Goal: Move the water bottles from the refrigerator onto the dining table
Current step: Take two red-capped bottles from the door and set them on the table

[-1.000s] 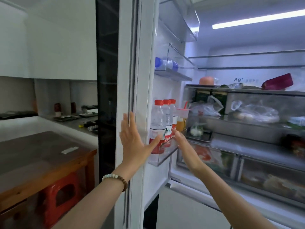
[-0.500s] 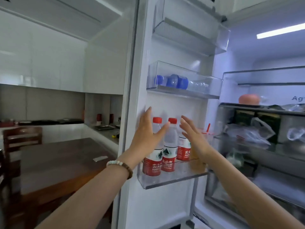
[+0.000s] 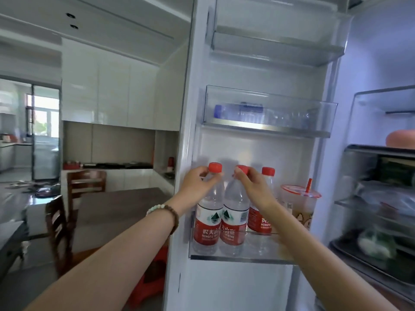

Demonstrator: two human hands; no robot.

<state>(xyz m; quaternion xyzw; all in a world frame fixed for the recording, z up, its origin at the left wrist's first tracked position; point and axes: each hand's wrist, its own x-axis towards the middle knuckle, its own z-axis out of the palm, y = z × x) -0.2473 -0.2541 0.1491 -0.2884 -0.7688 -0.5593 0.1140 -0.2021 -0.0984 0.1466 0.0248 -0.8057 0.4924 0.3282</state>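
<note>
Glossy white wall cabinets (image 3: 107,93) above a wooden chair (image 3: 86,176); beige backsplash (image 3: 121,142) behind it, bright window (image 3: 42,113) far to its left, red stool (image 3: 147,286) below right.

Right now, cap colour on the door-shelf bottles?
Red, on all three water bottles; clearest in the head view.

Both your arms reach forward, nearly straight, the forearms rising from the lower corners and drawing toward each other. Your left grip (image 3: 197,182) shows its back to you, its fingers and thumb curled round the neck of the leftmost bottle (image 3: 208,221) just under the cap. Your right grip (image 3: 251,187), just beside it, curls its fingers round the top of the middle bottle (image 3: 233,221).
</note>
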